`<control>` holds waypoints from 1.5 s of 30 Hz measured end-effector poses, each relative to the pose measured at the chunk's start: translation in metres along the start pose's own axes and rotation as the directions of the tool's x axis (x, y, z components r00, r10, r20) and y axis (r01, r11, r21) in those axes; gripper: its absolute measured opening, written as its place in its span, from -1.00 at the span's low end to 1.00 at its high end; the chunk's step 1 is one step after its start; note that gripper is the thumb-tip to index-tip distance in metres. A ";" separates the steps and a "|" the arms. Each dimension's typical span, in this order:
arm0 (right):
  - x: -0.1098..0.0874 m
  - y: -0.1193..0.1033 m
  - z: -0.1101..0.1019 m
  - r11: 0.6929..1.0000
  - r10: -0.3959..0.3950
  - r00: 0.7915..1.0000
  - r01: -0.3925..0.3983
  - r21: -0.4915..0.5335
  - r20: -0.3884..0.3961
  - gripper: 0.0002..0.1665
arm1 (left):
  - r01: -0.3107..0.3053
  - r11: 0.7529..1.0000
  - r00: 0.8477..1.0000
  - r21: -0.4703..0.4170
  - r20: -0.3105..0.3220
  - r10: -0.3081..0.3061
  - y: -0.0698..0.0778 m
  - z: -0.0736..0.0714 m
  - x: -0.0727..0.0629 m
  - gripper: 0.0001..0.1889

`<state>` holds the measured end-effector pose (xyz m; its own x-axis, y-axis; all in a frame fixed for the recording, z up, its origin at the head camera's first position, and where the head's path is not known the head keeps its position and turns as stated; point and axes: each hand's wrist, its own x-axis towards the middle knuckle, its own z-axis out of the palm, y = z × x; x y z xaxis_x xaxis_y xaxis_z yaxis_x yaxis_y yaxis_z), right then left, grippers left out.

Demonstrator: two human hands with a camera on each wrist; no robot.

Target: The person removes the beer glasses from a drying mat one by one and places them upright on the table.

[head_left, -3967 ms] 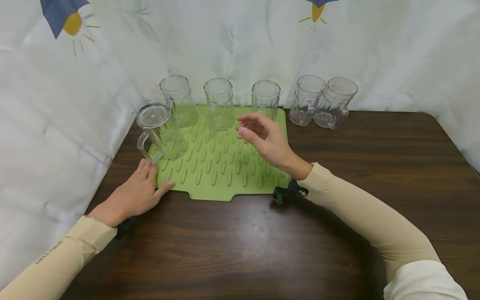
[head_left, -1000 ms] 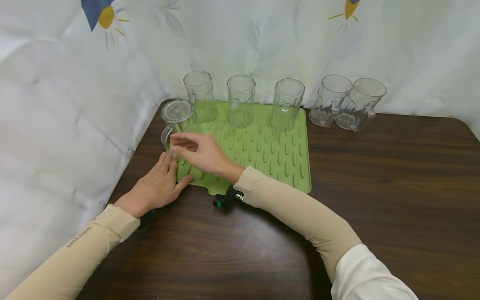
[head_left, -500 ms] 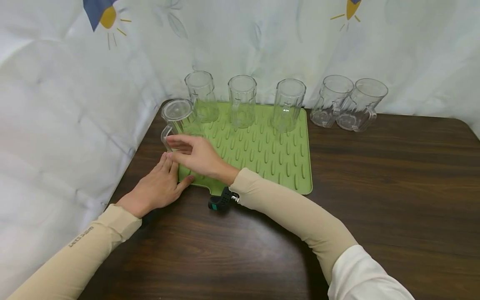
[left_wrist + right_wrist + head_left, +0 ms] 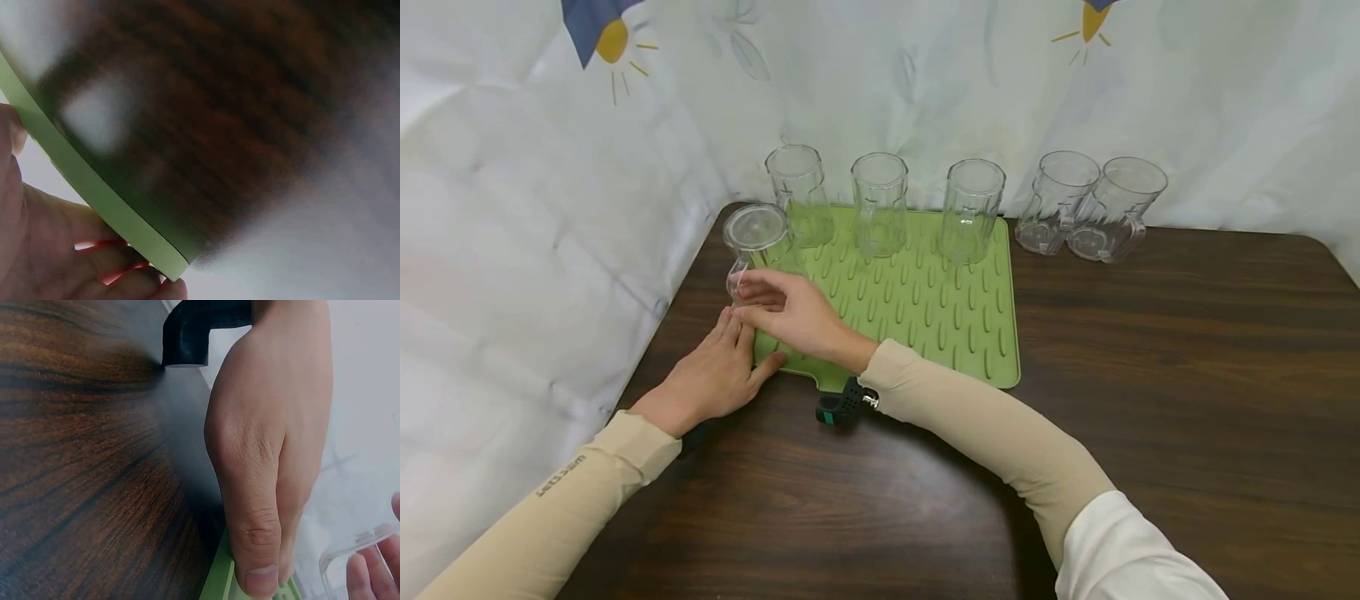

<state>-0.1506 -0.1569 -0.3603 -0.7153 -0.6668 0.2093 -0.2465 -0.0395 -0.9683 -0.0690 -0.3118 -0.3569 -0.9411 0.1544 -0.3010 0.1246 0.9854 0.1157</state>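
Right hand (image 4: pixel 792 308) shifted to leftmost mug (image 4: pixel 757 228); dark table (image 4: pixel 1150 375), printed cloth (image 4: pixel 887 83) behind.

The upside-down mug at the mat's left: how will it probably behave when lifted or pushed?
The mug looks rigid, with clear, smooth walls that may feel slippery. It looks like glass, so a knock could chip it. Taller than wide, it might tip if pushed high.

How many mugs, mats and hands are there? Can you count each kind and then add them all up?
Clear mugs: 6
Green mat: 1
Hands: 2
Total: 9
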 end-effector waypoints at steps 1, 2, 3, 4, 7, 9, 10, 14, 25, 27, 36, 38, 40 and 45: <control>-0.001 -0.001 0.000 1.000 0.002 1.000 -0.002 -0.001 -0.002 -0.50 | 0.001 1.000 1.000 -0.002 0.001 -0.001 0.000 0.000 0.000 -0.01; -0.001 -0.001 -0.001 1.000 0.004 1.000 -0.004 -0.001 -0.006 -0.50 | 0.003 1.000 1.000 -0.003 0.001 -0.003 0.000 0.000 0.000 -0.01; -0.002 -0.001 -0.001 1.000 0.007 1.000 -0.007 -0.006 -0.011 -0.51 | 0.005 1.000 1.000 -0.003 0.002 -0.005 0.001 0.000 0.000 -0.02; -0.002 -0.002 -0.002 1.000 0.007 1.000 -0.007 -0.015 -0.017 -0.51 | 0.006 1.000 1.000 -0.002 0.003 -0.006 0.001 0.000 0.000 -0.01; -0.004 -0.003 -0.002 0.999 0.001 0.999 -0.004 -0.050 -0.052 -0.54 | 0.011 1.000 1.000 0.013 0.004 -0.011 0.001 0.000 0.001 -0.03; -0.004 -0.002 -0.002 0.997 -0.009 0.997 0.003 -0.074 -0.079 -0.57 | 0.017 0.999 1.000 0.028 0.008 -0.017 0.001 0.000 0.002 -0.03; -0.005 -0.002 -0.002 0.996 -0.013 0.996 0.005 -0.084 -0.093 -0.60 | 0.019 0.999 1.000 0.036 0.009 -0.019 0.001 0.000 0.002 -0.03; -0.006 -0.002 -0.004 0.992 -0.029 0.990 0.012 -0.126 -0.135 -0.67 | 0.018 0.998 1.000 0.058 0.004 -0.018 0.000 0.000 0.003 -0.03; -0.012 -0.006 -0.014 0.996 -0.040 0.984 0.025 -0.085 -0.175 -0.70 | 0.005 0.999 1.000 0.050 -0.004 -0.005 -0.003 0.004 0.004 -0.02; -0.013 -0.007 -0.016 0.995 -0.031 0.982 0.014 -0.096 -0.184 -0.71 | 0.003 0.999 1.000 0.047 -0.005 -0.002 -0.003 0.004 0.004 -0.03; -0.024 -0.014 -0.029 0.988 -0.083 0.981 0.058 -0.145 -0.175 -0.74 | 0.002 1.000 1.000 0.030 0.013 -0.003 -0.003 0.001 0.005 0.00; -0.026 -0.016 -0.032 0.986 -0.088 0.981 0.061 -0.153 -0.174 -0.74 | 0.004 1.000 1.000 0.026 0.019 -0.004 -0.003 0.001 0.005 0.01; -0.028 -0.016 -0.035 0.985 -0.085 0.981 0.057 -0.163 -0.174 -0.74 | 0.002 1.000 1.000 0.024 0.016 -0.003 -0.003 0.002 0.005 0.00; -0.033 -0.014 -0.043 0.982 -0.091 0.984 0.063 -0.179 -0.152 -0.76 | -0.002 1.000 1.000 0.027 0.011 0.002 -0.004 0.003 0.006 -0.01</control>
<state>-0.1514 -0.1024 -0.3479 -0.7812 -0.5392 0.3145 -0.4041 0.0529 -0.9132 -0.0744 -0.3148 -0.3619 -0.9374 0.1571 -0.3108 0.1353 0.9867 0.0904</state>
